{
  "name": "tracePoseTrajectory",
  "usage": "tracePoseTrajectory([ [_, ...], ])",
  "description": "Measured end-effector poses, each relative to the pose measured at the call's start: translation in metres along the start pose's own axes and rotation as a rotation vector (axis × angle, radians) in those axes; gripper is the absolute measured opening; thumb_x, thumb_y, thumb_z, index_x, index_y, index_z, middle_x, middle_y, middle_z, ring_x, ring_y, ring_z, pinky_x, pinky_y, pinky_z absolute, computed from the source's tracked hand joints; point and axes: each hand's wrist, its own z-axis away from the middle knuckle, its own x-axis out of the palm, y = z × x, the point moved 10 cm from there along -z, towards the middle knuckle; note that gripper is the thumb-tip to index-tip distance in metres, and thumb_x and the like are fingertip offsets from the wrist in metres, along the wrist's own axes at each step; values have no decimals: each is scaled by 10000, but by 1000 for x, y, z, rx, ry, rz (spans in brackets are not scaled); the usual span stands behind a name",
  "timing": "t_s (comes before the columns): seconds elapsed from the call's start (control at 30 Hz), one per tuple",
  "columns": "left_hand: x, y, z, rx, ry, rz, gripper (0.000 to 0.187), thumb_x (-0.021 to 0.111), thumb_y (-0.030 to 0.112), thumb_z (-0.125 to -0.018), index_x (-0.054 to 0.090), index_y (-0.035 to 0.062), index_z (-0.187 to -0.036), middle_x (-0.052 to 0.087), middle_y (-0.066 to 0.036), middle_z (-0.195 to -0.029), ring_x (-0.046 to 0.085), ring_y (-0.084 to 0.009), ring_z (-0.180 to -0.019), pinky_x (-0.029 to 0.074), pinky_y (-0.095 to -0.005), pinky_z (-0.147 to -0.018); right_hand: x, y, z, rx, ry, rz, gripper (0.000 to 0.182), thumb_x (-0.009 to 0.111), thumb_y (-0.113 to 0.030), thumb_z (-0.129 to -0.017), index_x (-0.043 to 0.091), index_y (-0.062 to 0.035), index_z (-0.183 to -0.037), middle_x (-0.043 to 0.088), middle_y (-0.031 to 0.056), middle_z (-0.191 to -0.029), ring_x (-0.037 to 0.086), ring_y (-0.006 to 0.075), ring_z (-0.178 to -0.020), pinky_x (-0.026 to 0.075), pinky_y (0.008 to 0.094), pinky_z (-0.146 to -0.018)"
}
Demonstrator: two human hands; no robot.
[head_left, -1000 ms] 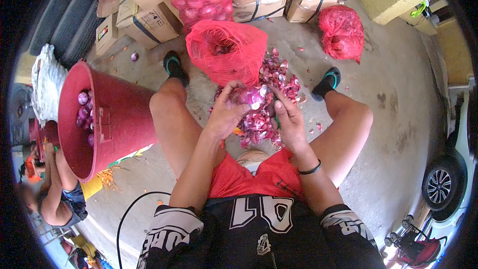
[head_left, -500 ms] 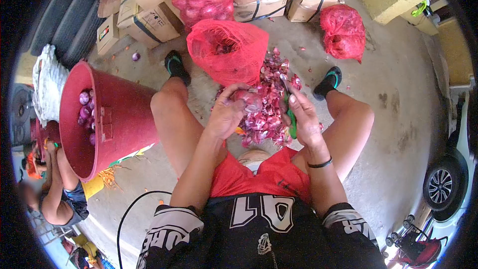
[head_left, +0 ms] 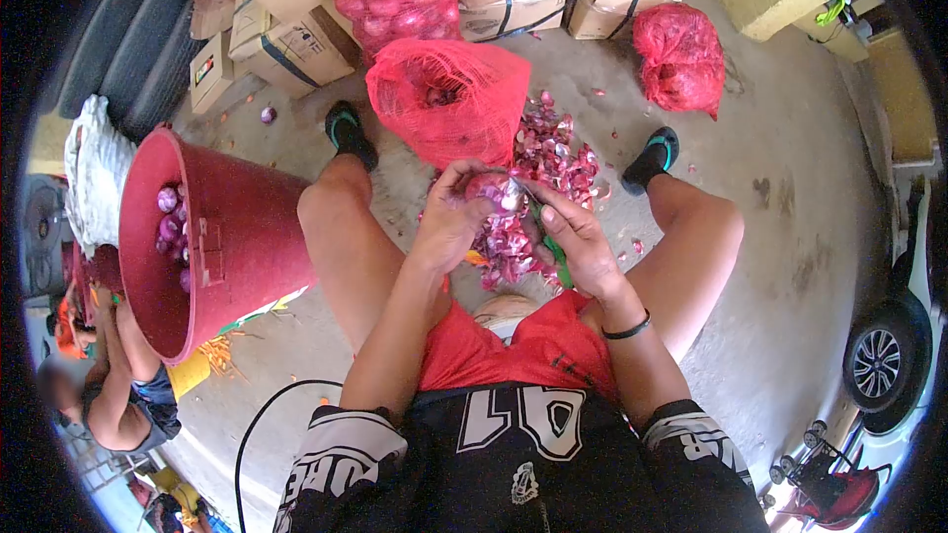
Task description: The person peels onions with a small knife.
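Inside the left hand (head_left: 444,222), curled fingers held a round purple onion (head_left: 491,188).
They cupped it, probably for steadiness, beside the green-handled knife (head_left: 558,262) gripped by the right hand's fingers (head_left: 559,224); papery purple-red skins (head_left: 559,150) lay beneath both.

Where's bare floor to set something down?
Grey concrete floor between the bare right leg and black-tyred car wheel; a smaller patch between the black curved cable and seated co-worker. Crowded left of that leg: loose purple onion skins, open red mesh sack.
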Motion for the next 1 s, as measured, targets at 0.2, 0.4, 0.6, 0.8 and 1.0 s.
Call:
tracePoseTrajectory([
  [0.2, 9, -1, 4, -47, -135, 37, 506, 750, -37, -741, 530, 37, -1192, 596, -95, -1190, 597, -219, -1107, 509, -375, -949, -17, -11, 0, 32, 198, -142, 405, 475, -235, -1030, 480, -87, -1407, 538, -32, -802, 444, 45, -581, 362, 193, -496],
  [0.4, 14, -1, 7, -88, -120, 161, 506, 767, 19, -766, 521, 59, -1207, 587, -94, -1218, 597, -239, -1118, 494, -393, -988, -51, -7, -5, -52, 332, -168, 453, 476, -250, -1030, 418, -96, -1451, 554, -32, -858, 445, 31, -644, 364, 174, -528],
  [0.6, 5, -1, 5, -28, -83, 60, 489, 712, 113, -850, 461, 61, -1267, 597, -133, -1220, 589, -297, -1159, 482, -486, -1015, -38, -5, -3, -119, 335, 544, 493, 461, -196, -1022, 344, -16, -1466, 511, 144, -1363, 558, 211, -1123, 453, 310, -917],
  [0.8, -6, -1, 3, -26, 118, 40, 362, 652, -18, -859, 485, 65, -1168, 614, -93, -1134, 632, -229, -1035, 541, -405, -898, 11, -33, 7, -415, 212, 837, 521, 548, -130, -960, 378, 31, -1426, 579, 279, -1249, 592, 348, -1162, 453, 374, -979],
  [1.0, 0, 5, 4, -9, 141, 15, 291, 649, -14, -864, 501, 50, -1106, 618, -84, -1114, 632, -211, -1017, 544, -391, -884, 28, -41, 7, -524, 185, 889, 549, 575, -120, -938, 377, 32, -1427, 589, 289, -1201, 621, 399, -1065, 489, 412, -914],
])
